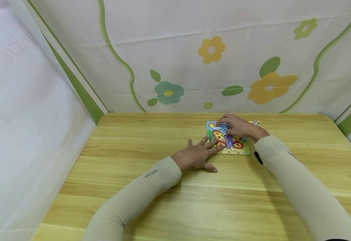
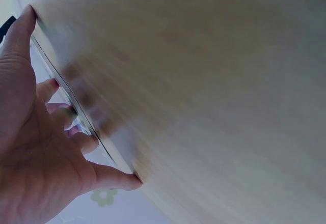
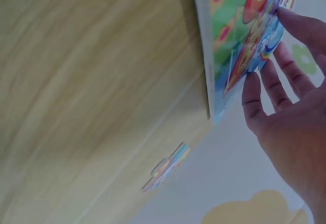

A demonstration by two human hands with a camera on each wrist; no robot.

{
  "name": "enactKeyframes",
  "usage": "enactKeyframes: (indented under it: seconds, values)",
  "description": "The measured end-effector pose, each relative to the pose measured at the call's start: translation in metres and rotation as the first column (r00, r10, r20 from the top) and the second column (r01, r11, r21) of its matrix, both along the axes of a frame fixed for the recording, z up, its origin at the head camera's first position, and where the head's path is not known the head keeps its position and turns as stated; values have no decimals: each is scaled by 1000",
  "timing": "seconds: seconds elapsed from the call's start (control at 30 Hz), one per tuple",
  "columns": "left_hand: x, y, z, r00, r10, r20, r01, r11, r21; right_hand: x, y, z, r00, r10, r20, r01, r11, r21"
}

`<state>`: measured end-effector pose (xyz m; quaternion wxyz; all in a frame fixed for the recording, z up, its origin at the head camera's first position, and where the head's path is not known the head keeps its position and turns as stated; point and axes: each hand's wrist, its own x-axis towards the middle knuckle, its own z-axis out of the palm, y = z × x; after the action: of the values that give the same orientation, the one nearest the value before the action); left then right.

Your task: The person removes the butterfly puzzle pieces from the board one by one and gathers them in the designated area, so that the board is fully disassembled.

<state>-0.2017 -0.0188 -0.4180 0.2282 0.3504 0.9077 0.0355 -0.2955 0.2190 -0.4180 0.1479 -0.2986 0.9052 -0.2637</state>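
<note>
My left hand (image 1: pixel 195 156) is splayed over the puzzle board (image 1: pixel 245 149), right hand (image 1: pixel 238 126) pinching a blue piece (image 1: pixel 224 128) that's probably light, stiff, and best held by its edges.

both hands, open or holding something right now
Left hand: open, spread on the flat, colourful butterfly puzzle board.
Right hand: closed, pinching a flat, blue, rainbow-printed puzzle piece.

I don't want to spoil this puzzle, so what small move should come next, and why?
Probably press the blue piece down gently with the right hand: that hand grips it over the board, and the left hand touches the board.
</note>
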Motion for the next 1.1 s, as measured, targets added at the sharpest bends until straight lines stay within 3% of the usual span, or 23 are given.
enactKeyframes:
  seconds: [1.1]
  values:
    - [1, 0, 1, 1000, 12, 12, -12, 1000, 9, -2, 8, -5, 1000, -10, -25, 10, 1000, -14]
